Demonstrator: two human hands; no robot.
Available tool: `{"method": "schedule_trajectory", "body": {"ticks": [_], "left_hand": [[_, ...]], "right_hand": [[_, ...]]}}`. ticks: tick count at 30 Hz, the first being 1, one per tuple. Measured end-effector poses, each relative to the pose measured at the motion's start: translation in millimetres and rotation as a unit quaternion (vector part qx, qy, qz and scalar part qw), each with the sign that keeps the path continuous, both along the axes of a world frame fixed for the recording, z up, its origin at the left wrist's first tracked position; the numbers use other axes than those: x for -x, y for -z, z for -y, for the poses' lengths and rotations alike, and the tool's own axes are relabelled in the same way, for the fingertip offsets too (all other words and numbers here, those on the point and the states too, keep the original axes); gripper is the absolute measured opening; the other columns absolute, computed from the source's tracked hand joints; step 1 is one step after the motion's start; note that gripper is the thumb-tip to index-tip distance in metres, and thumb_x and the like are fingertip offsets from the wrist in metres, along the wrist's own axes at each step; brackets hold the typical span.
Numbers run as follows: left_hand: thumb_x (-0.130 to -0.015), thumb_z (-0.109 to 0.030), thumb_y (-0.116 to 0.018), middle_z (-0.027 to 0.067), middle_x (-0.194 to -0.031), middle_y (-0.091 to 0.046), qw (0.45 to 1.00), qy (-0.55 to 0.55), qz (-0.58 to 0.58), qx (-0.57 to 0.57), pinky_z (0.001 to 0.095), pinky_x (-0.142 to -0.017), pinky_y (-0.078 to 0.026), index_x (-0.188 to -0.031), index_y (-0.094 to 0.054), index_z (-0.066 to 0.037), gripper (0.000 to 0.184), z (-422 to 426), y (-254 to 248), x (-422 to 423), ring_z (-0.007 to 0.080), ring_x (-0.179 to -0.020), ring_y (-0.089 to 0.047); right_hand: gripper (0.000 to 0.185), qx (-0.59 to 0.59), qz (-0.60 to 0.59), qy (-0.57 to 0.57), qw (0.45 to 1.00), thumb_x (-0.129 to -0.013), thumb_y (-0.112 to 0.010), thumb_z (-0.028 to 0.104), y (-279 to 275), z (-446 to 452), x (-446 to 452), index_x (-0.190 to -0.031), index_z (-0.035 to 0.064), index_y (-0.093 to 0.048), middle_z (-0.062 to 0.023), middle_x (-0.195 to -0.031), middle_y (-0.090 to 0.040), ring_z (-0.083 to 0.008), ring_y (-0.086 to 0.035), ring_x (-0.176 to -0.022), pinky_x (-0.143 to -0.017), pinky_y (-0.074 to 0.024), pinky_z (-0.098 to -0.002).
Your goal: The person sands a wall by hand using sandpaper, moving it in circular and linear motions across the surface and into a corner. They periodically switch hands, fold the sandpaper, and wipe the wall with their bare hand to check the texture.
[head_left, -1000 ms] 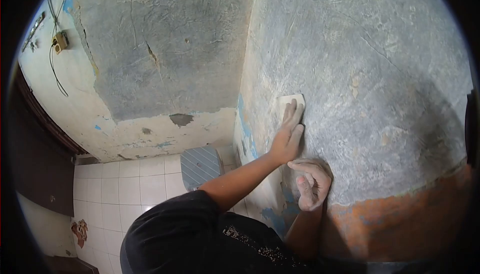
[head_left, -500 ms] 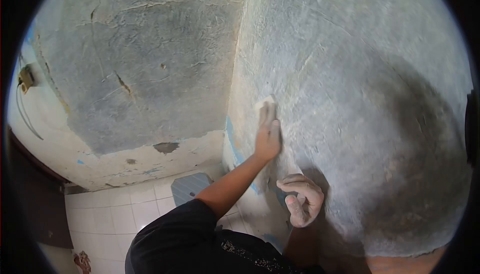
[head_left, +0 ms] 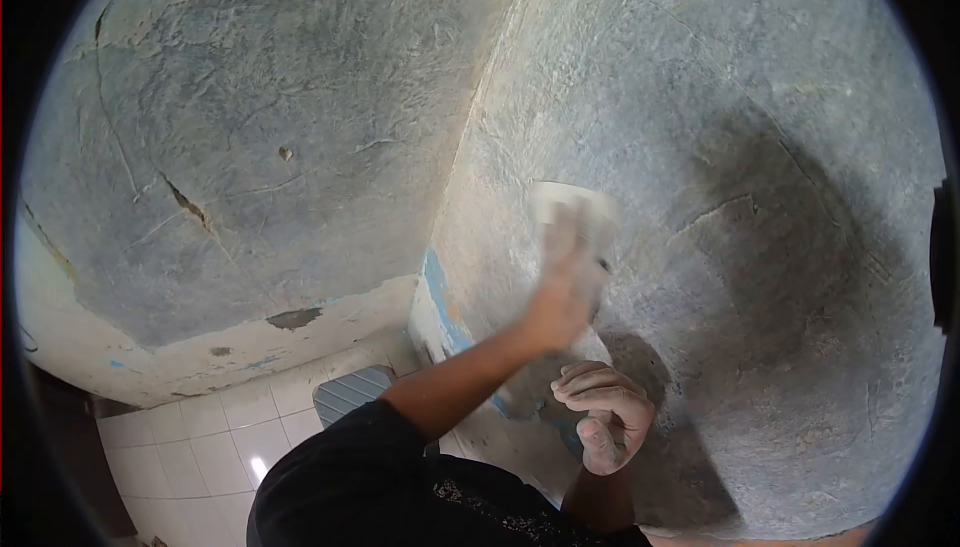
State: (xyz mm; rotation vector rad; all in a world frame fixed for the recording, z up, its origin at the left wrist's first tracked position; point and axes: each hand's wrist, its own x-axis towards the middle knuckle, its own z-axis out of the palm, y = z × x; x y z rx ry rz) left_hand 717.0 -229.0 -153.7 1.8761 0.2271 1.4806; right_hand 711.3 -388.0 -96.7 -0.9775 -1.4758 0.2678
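Observation:
On the grey plastered wall (head_left: 640, 97), my left hand (head_left: 568, 282) presses a flat, pale piece of sandpaper (head_left: 575, 199) under its fingers. Motion blurs both the hand and the sheet, so the sheet's surface is not clear. My right hand (head_left: 610, 412) is lower and closer to my body, beside the wall. Its dusty fingers are loosely bent, the thumb sits apart below them, and nothing shows in it.
To the left, a second cracked grey wall (head_left: 290, 147) meets this one at a corner. Below it lie white floor tiles (head_left: 200, 447) and a grey ribbed plastic piece (head_left: 350, 394). A dark panel (head_left: 65, 447) stands at lower left.
My left hand and the sandpaper have swept right along the wall, away from the corner. My right hand stays nearly in place, its fingers slightly shifted. The view has turned somewhat.

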Motion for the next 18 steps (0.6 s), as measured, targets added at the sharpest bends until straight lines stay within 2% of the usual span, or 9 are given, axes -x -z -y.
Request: {"method": "schedule_trajectory", "body": {"ticks": [3, 5, 7, 8, 10, 13, 14, 17, 18], "left_hand": [[-0.100, -0.032, -0.031, 0.0331, -0.153, -0.010, 0.987, -0.056, -0.071, -0.136, 0.0520, -0.115, -0.003, -0.145, -0.031, 0.005, 0.058, -15, -2, -8, 0.0483, -0.143, -0.006], [-0.099, -0.030, -0.034, 0.0322, -0.154, -0.011, 0.996, -0.077, 0.017, -0.044, 0.0540, -0.115, -0.002, -0.146, -0.033, 0.002, 0.057, -46, 1, -25, 0.0474, -0.144, -0.005], [-0.097, -0.026, -0.036, 0.0317, -0.154, -0.011, 0.980, -0.055, 0.024, 0.191, 0.0568, -0.114, -0.001, -0.146, -0.033, 0.001, 0.056, -70, -15, -9, 0.0470, -0.144, -0.004], [-0.097, -0.026, -0.036, 0.0317, -0.154, -0.011, 0.981, -0.051, 0.029, 0.187, 0.0568, -0.114, -0.001, -0.146, -0.033, 0.001, 0.056, -60, -18, -9, 0.0470, -0.144, -0.004], [-0.095, -0.020, -0.039, 0.0319, -0.153, -0.014, 0.994, -0.038, 0.018, -0.105, 0.0594, -0.113, -0.001, -0.145, -0.034, 0.001, 0.054, -29, -19, -11, 0.0488, -0.143, -0.006], [-0.092, -0.015, -0.040, 0.0332, -0.153, -0.014, 0.975, -0.003, -0.027, -0.222, 0.0603, -0.113, -0.001, -0.145, -0.032, 0.003, 0.056, -32, -34, -2, 0.0516, -0.142, -0.006], [-0.091, -0.013, -0.041, 0.0328, -0.153, -0.014, 0.988, -0.082, -0.028, -0.131, 0.0606, -0.113, -0.001, -0.145, -0.033, 0.002, 0.056, -52, -16, -28, 0.0527, -0.142, -0.006], [-0.090, -0.011, -0.041, 0.0330, -0.153, -0.013, 0.980, -0.174, -0.069, -0.061, 0.0609, -0.113, -0.002, -0.144, -0.036, 0.001, 0.055, -62, -17, -30, 0.0532, -0.141, -0.008], [-0.090, -0.011, -0.042, 0.0339, -0.151, -0.016, 0.991, -0.120, -0.021, -0.063, 0.0637, -0.112, -0.007, -0.141, -0.040, 0.000, 0.052, -33, -35, -19, 0.0544, -0.140, -0.010]], "right_hand": [[0.031, -0.004, 0.010, 0.022, 1.000, -0.085, -0.067, 0.030, -8, -12, 10, -0.084, -0.0014, -0.067, -0.0160, -0.082, -0.068, -0.0281, -0.067, -0.080, -0.077, -0.0520, -0.0417], [0.039, -0.012, 0.042, 0.039, 0.998, -0.087, -0.068, 0.037, -12, -13, 9, -0.081, -0.0013, -0.066, -0.0157, -0.078, -0.067, -0.0276, -0.066, -0.076, -0.073, -0.0524, -0.0408], [0.022, 0.003, 0.052, 0.026, 0.998, -0.080, -0.068, 0.020, -11, -5, 6, -0.086, -0.0008, -0.069, -0.0157, -0.085, -0.070, -0.0286, -0.067, -0.083, -0.080, -0.0518, -0.0420], [0.022, -0.001, 0.057, 0.029, 0.998, -0.080, -0.068, 0.020, -10, -4, 6, -0.086, -0.0008, -0.069, -0.0157, -0.085, -0.070, -0.0286, -0.067, -0.083, -0.080, -0.0518, -0.0420], [0.019, -0.007, 0.039, 0.035, 0.999, -0.078, -0.069, 0.016, -10, -6, 5, -0.086, -0.0005, -0.069, -0.0150, -0.086, -0.070, -0.0283, -0.068, -0.081, -0.080, -0.0517, -0.0419], [0.017, -0.020, 0.079, 0.048, 0.996, -0.076, -0.069, 0.013, -20, -9, 10, -0.086, -0.0001, -0.069, -0.0145, -0.086, -0.070, -0.0288, -0.068, -0.080, -0.081, -0.0516, -0.0420], [0.017, -0.026, 0.084, 0.053, 0.995, -0.076, -0.069, 0.013, -23, -5, 10, -0.086, -0.0001, -0.069, -0.0145, -0.086, -0.070, -0.0288, -0.068, -0.080, -0.081, -0.0516, -0.0420], [0.016, -0.042, 0.134, 0.052, 0.989, -0.075, -0.069, 0.012, -38, -3, 9, -0.087, 0.0009, -0.069, -0.0140, -0.086, -0.070, -0.0283, -0.067, -0.079, -0.078, -0.0524, -0.0397], [0.016, -0.050, 0.164, 0.069, 0.983, -0.074, -0.070, 0.012, -44, -5, 8, -0.087, 0.0013, -0.070, -0.0137, -0.087, -0.070, -0.0278, -0.067, -0.078, -0.077, -0.0527, -0.0382]]}}
